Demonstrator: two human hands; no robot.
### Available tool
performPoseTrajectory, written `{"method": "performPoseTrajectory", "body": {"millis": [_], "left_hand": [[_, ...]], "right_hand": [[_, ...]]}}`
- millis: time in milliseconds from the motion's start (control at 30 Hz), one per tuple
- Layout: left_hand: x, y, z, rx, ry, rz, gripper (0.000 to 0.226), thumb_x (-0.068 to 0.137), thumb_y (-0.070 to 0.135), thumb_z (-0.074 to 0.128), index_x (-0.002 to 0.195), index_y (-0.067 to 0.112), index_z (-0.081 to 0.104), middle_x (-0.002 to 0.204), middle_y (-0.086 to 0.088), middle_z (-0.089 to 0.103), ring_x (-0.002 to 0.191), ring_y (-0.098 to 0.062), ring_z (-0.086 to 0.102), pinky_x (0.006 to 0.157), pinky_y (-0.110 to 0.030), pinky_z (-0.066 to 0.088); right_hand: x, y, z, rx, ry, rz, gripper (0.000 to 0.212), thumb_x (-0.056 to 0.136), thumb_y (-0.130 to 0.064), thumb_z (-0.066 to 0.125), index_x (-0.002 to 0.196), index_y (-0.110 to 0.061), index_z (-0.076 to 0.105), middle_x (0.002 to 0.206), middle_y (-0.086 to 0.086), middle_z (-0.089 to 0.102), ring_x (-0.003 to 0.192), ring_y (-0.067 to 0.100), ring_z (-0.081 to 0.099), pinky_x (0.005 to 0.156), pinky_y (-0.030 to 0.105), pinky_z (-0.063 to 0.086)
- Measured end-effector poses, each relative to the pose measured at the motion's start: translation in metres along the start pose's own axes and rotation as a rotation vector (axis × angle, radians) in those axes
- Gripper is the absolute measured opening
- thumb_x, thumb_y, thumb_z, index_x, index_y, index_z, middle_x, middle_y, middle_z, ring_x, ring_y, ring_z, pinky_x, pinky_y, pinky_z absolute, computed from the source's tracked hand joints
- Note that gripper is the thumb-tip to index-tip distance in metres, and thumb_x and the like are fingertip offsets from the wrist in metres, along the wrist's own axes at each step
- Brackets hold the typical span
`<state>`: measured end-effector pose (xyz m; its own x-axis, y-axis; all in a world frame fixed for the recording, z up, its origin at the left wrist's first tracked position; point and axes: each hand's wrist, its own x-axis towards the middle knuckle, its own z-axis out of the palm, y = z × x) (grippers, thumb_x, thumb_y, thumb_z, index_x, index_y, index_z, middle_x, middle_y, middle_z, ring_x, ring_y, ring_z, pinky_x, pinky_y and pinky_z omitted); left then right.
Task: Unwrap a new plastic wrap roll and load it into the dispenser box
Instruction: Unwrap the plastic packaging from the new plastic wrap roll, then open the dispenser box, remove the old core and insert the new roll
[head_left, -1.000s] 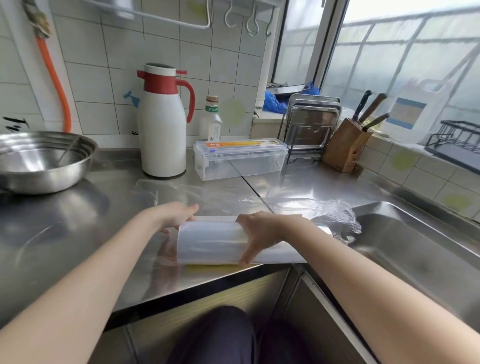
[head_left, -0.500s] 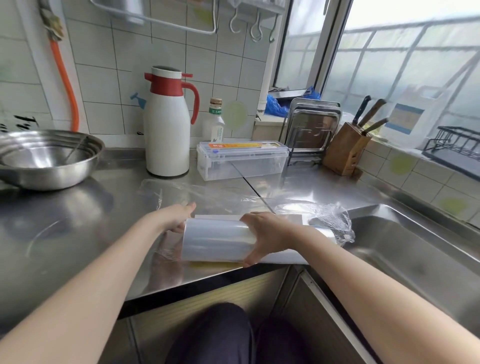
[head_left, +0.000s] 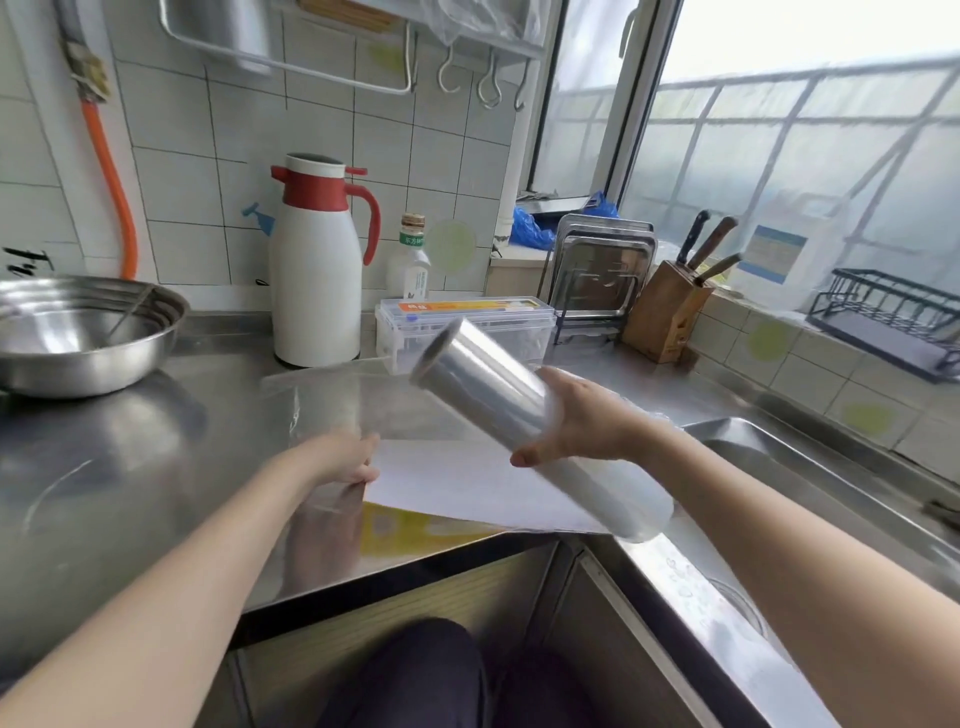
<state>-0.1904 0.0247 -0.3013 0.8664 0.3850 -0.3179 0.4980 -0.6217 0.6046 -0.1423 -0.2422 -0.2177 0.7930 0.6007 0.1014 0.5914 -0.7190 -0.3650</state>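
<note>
My right hand (head_left: 587, 421) grips the plastic wrap roll (head_left: 498, 400) round its middle and holds it tilted above the counter, its far end up and to the left. My left hand (head_left: 343, 460) holds the left edge of a white paper sheet (head_left: 457, 483) with a yellow underside, lying flat at the counter's front edge. The clear dispenser box (head_left: 467, 325) with an orange label stands shut at the back, right of the white and red thermos (head_left: 317, 265). Loose clear film (head_left: 311, 395) lies on the steel counter behind my left hand.
A steel bowl (head_left: 78, 332) sits at the left. A small bottle (head_left: 410, 265), steel trays (head_left: 597, 270) and a wooden knife block (head_left: 665, 317) line the back. The sink (head_left: 810, 493) opens at the right, and a black rack (head_left: 893, 317) stands on the tiled ledge.
My right hand has lifted the roll off the white sheet and swung it up, tilted. The left hand stayed at the sheet's left edge. The camera view rose slightly.
</note>
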Motion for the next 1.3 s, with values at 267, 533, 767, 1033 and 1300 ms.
{"method": "performPoseTrajectory", "body": {"millis": [267,533,767,1033,1300], "left_hand": [[-0.005,0.012,0.004,0.376,0.021,0.114,0.04,0.098,0.026,0.038,0.123,0.0,0.056,0.115,-0.019,0.064,0.107,-0.031,0.061,0.084,-0.03,0.048],[-0.021,0.033,0.009,0.623,-0.023,0.19,0.048,0.097,0.037,0.037,0.119,0.001,0.058,0.124,-0.015,0.06,0.112,-0.031,0.057,0.095,-0.034,0.046],[-0.048,0.074,0.056,0.672,-0.311,0.568,0.095,0.079,0.063,0.059,0.151,0.021,0.015,0.158,0.0,0.016,0.146,-0.02,0.017,0.118,-0.039,0.02],[-0.058,0.087,0.11,0.771,-0.187,0.677,0.088,0.089,0.033,0.058,0.152,0.013,-0.001,0.159,-0.013,0.003,0.147,-0.028,0.008,0.119,-0.042,0.018],[-0.059,0.093,0.109,0.709,-0.021,0.658,0.03,0.091,-0.004,0.038,0.114,0.006,0.055,0.116,-0.015,0.059,0.104,-0.032,0.059,0.078,-0.033,0.045]], "right_hand": [[-0.016,0.025,-0.035,0.452,0.153,0.107,0.079,0.055,-0.027,0.09,0.123,-0.024,0.05,0.111,-0.001,0.062,0.102,0.017,0.061,0.09,0.039,0.053],[-0.023,0.034,-0.065,0.845,0.459,0.142,0.078,0.046,-0.032,0.091,0.114,-0.017,0.056,0.103,0.002,0.071,0.091,0.013,0.07,0.072,0.024,0.053],[-0.028,0.041,-0.064,0.941,0.58,0.243,0.059,0.047,-0.032,0.091,0.081,0.007,0.063,0.066,0.008,0.068,0.054,0.014,0.061,0.055,0.026,0.042],[-0.051,0.052,-0.073,0.978,0.666,0.235,0.092,0.041,-0.029,0.093,0.12,-0.004,0.054,0.11,0.016,0.069,0.1,0.031,0.068,0.09,0.048,0.054],[-0.061,0.062,-0.077,0.875,0.686,0.285,0.089,0.037,-0.036,0.092,0.114,-0.012,0.055,0.107,0.009,0.07,0.096,0.026,0.069,0.087,0.049,0.056]]}}
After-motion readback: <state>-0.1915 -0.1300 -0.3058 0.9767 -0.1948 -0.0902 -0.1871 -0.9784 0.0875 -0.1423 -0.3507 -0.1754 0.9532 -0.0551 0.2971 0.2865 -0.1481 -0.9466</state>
